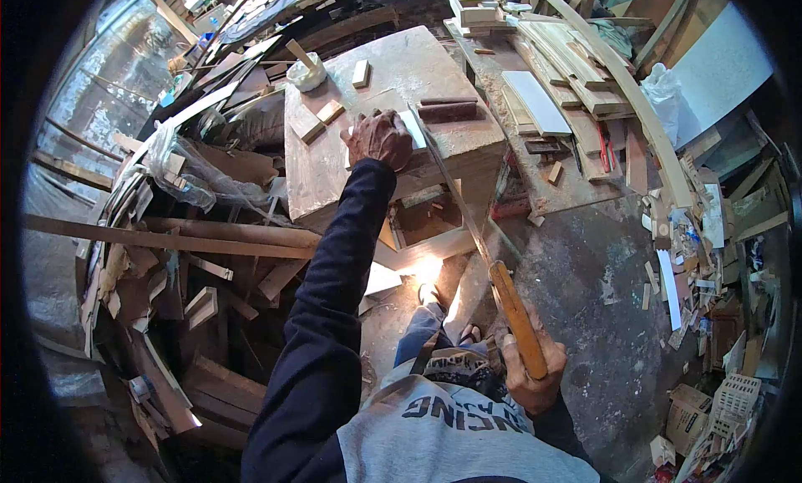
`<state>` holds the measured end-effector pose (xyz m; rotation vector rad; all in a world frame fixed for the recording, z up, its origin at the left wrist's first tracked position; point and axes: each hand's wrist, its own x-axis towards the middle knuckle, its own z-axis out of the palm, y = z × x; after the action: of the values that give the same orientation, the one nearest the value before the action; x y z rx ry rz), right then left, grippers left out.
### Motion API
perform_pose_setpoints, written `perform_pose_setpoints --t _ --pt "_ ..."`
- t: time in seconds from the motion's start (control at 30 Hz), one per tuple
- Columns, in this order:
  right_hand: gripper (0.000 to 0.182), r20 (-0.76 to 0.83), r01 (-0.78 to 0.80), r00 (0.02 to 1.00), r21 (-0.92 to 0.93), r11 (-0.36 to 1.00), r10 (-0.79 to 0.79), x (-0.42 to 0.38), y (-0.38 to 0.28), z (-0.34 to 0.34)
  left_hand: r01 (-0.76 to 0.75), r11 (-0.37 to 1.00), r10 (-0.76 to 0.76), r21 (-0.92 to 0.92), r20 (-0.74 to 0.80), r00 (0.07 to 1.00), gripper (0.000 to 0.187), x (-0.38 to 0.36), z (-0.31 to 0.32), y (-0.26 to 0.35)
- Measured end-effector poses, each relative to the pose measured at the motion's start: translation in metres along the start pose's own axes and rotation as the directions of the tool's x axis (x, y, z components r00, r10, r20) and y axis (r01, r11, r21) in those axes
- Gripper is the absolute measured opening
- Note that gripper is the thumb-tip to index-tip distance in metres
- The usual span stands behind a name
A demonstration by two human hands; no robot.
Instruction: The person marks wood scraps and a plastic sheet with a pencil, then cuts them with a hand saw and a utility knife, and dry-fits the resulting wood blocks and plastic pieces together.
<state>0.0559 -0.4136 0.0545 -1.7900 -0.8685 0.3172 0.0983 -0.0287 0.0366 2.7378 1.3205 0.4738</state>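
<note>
My left hand (380, 140) presses down with bent fingers on a white-faced strip (412, 129) lying on the wooden work table (434, 61). Low on the right, my right hand (535, 366) is wrapped round the wooden handle (518, 320) of a saw. The long thin saw blade (455, 195) runs up from the handle to the table, its far end beside the strip's right end. Close by on the table are a dark reddish block (449, 113), a small white block (361, 73), a wood block (307, 125) and a white tub (307, 73) with a stick in it.
A second bench (543, 182) at the right holds boards, a white panel (536, 103) and a red tool (606, 147). Scrap wood (205, 307) is heaped at the left. A long bar (167, 236) juts toward the table. A cardboard box (687, 416) sits at lower right.
</note>
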Motion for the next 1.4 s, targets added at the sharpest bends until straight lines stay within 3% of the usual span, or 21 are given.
perform_pose_setpoints --t 0.13,0.23,0.4,0.47,0.6,0.7,0.73,0.77,0.87,0.9,0.97,1.07,1.17,1.23,1.37,1.4 --pt "0.051 -0.036 0.038 0.999 0.042 0.998 -0.036 0.033 -0.009 0.012 -0.039 0.999 0.039 0.005 -0.025 0.999 0.035 0.002 0.006 -0.007" --pt "0.047 -0.096 0.171 0.981 0.034 0.985 -0.167 0.104 0.016 0.056 -0.033 0.999 0.033 -0.01 0.021 0.999 0.036 0.001 0.006 -0.005" --pt "0.047 -0.109 0.224 0.969 0.015 0.974 -0.221 0.096 0.022 0.055 0.005 1.0 -0.005 0.017 0.01 1.0 0.035 0.004 0.004 -0.003" --pt "0.048 -0.018 0.131 0.991 0.054 0.99 -0.13 0.062 0.002 0.027 0.008 1.0 -0.008 0.026 0.033 0.999 0.035 0.003 0.003 -0.003" --pt "0.041 -0.024 0.021 1.0 0.111 0.994 -0.018 0.025 -0.007 0.005 0.008 1.0 -0.007 0.015 -0.02 1.0 0.035 0.006 0.009 -0.006" --pt "0.037 -0.031 0.115 0.993 0.007 0.993 -0.115 0.075 0.008 0.032 -0.059 0.997 0.058 0.04 0.013 0.998 0.035 0.002 0.005 -0.007" --pt "0.044 -0.065 0.2 0.978 0.001 0.98 -0.199 0.114 0.016 0.053 -0.086 0.996 0.088 0.023 -0.109 0.99 0.034 0.002 0.02 -0.015" --pt "0.05 -0.098 0.281 0.955 -0.004 0.96 -0.28 0.136 0.023 0.07 -0.05 0.998 0.052 0.031 -0.068 0.996 0.034 0.002 0.015 -0.015" --pt "0.052 -0.151 0.238 0.964 0.117 0.964 -0.22 0.13 0.036 0.074 0.006 1.0 -0.006 0.028 0.025 1.0 0.034 0.005 0.008 -0.004" --pt "0.052 -0.135 0.316 0.942 0.045 0.948 -0.307 0.123 0.037 0.068 0.012 1.0 -0.012 0.022 0.027 1.0 0.034 0.006 0.006 -0.003" --pt "0.053 -0.036 0.268 0.963 -0.008 0.963 -0.268 0.087 0.027 0.044 0.024 1.0 -0.024 0.019 0.0 1.0 0.034 0.004 0.005 -0.009" --pt "0.043 0.089 -0.102 0.991 0.066 0.993 0.096 0.031 -0.016 -0.008 0.027 0.999 -0.027 0.017 -0.034 0.999 0.033 0.008 0.006 -0.006" --pt "0.043 0.039 0.014 0.999 0.033 0.999 -0.015 0.038 -0.009 0.002 -0.048 0.998 0.049 0.033 -0.051 0.998 0.034 0.006 0.009 -0.012" --pt "0.047 -0.01 0.183 0.983 -0.012 0.983 -0.183 0.094 0.014 0.041 -0.033 0.999 0.033 0.005 -0.012 0.999 0.035 0.006 0.004 -0.008" --pt "0.052 -0.121 0.268 0.96 0.112 0.957 -0.254 0.122 0.022 0.071 -0.003 1.0 0.003 -0.006 0.001 1.0 0.034 0.007 0.005 -0.008" --pt "0.052 -0.075 0.243 0.969 0.078 0.967 -0.237 0.11 0.019 0.06 0.014 1.0 -0.014 -0.014 0.027 1.0 0.034 0.005 0.002 -0.007"
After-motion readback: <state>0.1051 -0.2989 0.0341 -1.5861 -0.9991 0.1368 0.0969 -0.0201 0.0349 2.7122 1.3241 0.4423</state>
